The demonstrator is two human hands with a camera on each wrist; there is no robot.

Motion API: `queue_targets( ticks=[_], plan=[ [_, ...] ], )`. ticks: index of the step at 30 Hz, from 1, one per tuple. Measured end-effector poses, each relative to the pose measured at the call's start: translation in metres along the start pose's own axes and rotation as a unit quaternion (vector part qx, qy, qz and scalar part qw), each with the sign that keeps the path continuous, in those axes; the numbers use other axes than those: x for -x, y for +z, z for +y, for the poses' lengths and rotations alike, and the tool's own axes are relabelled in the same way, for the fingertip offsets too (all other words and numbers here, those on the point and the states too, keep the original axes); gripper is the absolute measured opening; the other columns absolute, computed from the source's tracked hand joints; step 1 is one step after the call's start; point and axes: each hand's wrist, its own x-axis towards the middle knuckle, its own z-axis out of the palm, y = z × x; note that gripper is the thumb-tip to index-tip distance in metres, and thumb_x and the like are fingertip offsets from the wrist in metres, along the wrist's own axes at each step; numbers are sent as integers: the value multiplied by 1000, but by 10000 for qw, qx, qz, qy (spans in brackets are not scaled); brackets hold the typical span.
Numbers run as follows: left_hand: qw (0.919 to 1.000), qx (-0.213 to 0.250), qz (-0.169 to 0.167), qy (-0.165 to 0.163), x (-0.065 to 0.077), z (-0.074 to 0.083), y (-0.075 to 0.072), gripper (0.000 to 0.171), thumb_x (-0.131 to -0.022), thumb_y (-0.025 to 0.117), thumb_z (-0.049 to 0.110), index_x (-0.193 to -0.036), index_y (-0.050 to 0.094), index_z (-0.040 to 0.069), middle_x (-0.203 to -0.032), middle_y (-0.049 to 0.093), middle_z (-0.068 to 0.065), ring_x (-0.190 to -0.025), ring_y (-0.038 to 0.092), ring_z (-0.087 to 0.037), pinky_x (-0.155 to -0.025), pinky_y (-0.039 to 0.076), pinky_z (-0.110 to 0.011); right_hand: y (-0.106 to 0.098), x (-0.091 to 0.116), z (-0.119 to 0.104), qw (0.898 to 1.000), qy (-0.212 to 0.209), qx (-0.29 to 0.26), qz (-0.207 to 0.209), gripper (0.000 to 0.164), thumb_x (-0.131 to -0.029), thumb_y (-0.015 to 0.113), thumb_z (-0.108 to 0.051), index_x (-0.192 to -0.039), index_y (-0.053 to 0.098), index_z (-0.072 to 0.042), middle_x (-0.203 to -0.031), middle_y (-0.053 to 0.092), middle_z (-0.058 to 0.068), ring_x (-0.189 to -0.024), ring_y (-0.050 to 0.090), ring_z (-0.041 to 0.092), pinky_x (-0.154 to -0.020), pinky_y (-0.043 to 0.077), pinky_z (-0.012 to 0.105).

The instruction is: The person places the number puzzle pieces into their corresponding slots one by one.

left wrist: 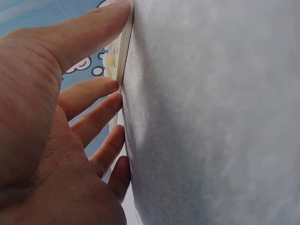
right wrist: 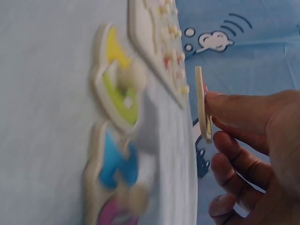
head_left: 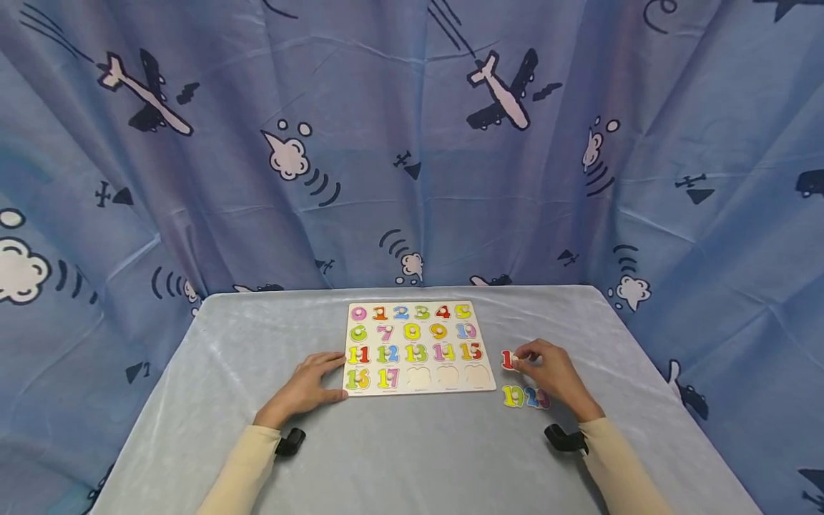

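A wooden number puzzle board (head_left: 450,390) lies on the table, with colourful pieces from 0 to 17 set in it. Three recesses at the right of its bottom row show plain wood. At its left edge rests my left hand (head_left: 312,381), fingers extended and thumb at the near corner; the left wrist view shows fingertips (left wrist: 117,86) against the edge. My right hand (head_left: 552,372) pinches a number puzzle piece (right wrist: 202,108) with a red 1, held up right of the board; its second digit is hidden by the fingers.
Nearer me, below the right hand, lie a yellow-green 19 piece (head_left: 513,395) and a blue-and-purple 20 piece (head_left: 531,397), side by side with knobs up. A grey cloth covers the table (head_left: 412,458). Behind it hangs a blue curtain (head_left: 360,179) printed with planes.
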Motion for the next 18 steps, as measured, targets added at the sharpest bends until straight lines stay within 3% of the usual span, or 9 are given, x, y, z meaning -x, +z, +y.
queue_targets(
  ticks=[4, 18],
  plan=[
    [10000, -22, 2, -29, -1, 1, 0, 74, -80, 81, 31, -143, 51, 8, -151, 47, -7, -143, 33, -34, -113, 27, -57, 1, -6, -16, 9999, -7, -134, -84, 13, -83, 78, -18, -95, 74, -13, -93, 69, 1, -90, 59, 21, -78, 46, 36],
    [10000, -31, -35, -53, 0, 2, 0, 73, -81, 80, 31, -144, 51, 8, -151, 46, -8, -143, 33, -34, -113, 27, -57, 27, -11, -56, 9968, -689, -330, -225, 12, -80, 81, -16, -90, 74, -15, -90, 67, -3, -85, 57, 16, -74, 46, 30]
  ],
)
